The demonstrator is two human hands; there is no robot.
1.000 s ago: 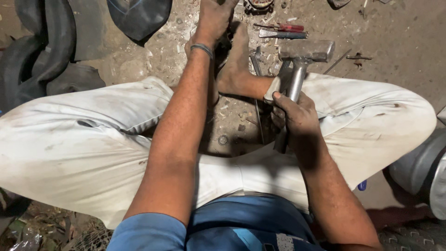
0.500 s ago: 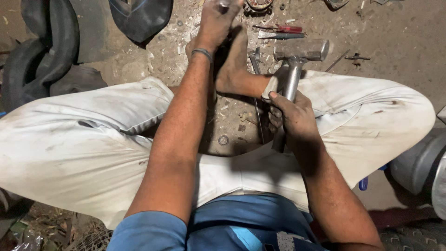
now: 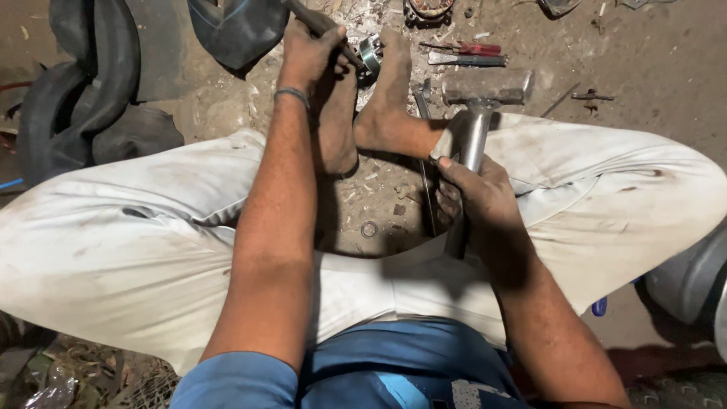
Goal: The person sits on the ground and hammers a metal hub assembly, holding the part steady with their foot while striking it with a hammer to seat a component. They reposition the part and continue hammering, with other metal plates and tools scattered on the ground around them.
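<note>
I sit on the ground with legs folded and bare feet together. My left hand (image 3: pixel 307 51) grips a dark metal rod (image 3: pixel 322 29), a punch or chisel, whose tip rests against a small round metal part (image 3: pixel 369 54) held between my feet. My right hand (image 3: pixel 477 195) is wrapped around the steel handle of a heavy hammer (image 3: pixel 485 87), whose block head hovers over my right shin, to the right of the round part.
Red-handled pliers and a screwdriver (image 3: pixel 463 53) lie on the dirt floor beyond my feet. Black rubber tyres and tubes (image 3: pixel 83 91) are piled at the upper left. A small metal ring (image 3: pixel 369 229) lies between my legs. A grey rounded object (image 3: pixel 693 276) sits at the right edge.
My left hand has drawn back toward my feet with the rod and set it on the round part. The hammer stays raised in my right hand.
</note>
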